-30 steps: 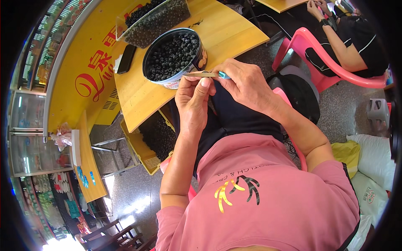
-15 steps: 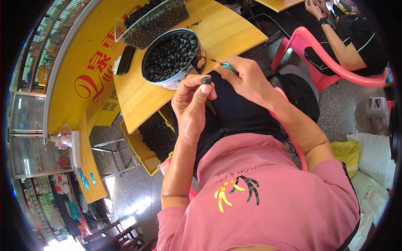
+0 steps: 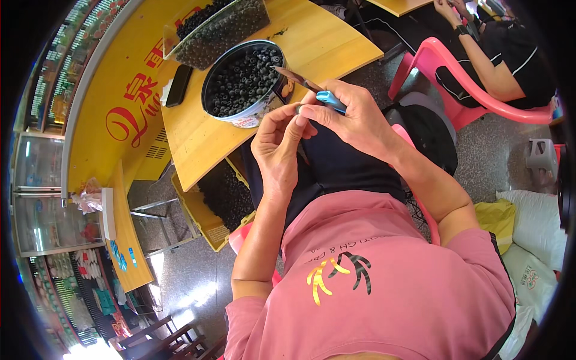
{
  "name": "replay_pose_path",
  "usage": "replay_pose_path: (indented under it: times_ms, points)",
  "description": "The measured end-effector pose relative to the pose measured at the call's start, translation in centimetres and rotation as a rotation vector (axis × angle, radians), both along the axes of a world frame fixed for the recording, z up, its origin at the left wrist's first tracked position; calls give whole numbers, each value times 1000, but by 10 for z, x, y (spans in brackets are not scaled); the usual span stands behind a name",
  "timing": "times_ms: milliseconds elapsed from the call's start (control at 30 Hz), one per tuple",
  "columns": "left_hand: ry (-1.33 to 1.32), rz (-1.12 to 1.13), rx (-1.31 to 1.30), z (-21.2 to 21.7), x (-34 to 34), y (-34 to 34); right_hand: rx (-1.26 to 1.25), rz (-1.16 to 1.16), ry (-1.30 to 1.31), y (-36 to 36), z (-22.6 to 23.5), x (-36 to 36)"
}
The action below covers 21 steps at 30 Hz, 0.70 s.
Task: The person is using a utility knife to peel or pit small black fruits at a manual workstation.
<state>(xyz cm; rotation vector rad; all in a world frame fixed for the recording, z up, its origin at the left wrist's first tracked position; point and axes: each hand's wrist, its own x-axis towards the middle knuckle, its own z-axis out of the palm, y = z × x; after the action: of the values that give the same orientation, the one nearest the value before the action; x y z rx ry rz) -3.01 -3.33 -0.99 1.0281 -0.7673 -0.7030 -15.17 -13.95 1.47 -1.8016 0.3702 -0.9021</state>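
Note:
My left hand (image 3: 276, 144) is closed, pinching a small black round piece (image 3: 298, 109) between thumb and fingertips; most of the piece is hidden. My right hand (image 3: 360, 117) is wrapped round the blue handle of a small knife (image 3: 329, 100). Its blade points up and left, toward the rim of a round tub (image 3: 262, 113). Right thumb and left fingertips meet at the piece. Full of similar small black pieces (image 3: 246, 81), some with a hole in the middle, the tub stands on the wooden table (image 3: 204, 138) just beyond my hands.
Behind the tub is a clear plastic bin (image 3: 231, 36) of black pieces, with a dark phone (image 3: 179, 86) to its left. A yellow crate (image 3: 201, 219) of dark material sits below the table. At right are a pink chair (image 3: 474, 90) and another person's arm (image 3: 489, 66).
My right hand has turned the knife so its blade now shows beyond my fingers, and its thumb has come to the piece. The left hand has shifted slightly right.

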Motion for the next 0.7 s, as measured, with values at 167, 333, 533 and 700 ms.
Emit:
replay_pose_path:
  times_ms: [167, 333, 533, 700]
  points:
    - [-108, 15, 45, -1, -1, 0, -55, -18, 52, -4, 2, -2]
    - [-92, 17, 10, -2, 1, 0, -124, -96, 31, -5, -7, 2]
    - [-20, 27, -57, 2, 5, 0, -543, -161, 18, -3, -11, 4]
    - [-43, 49, -44, 4, 5, 0, -629, -195, 64, -4, -10, 4]
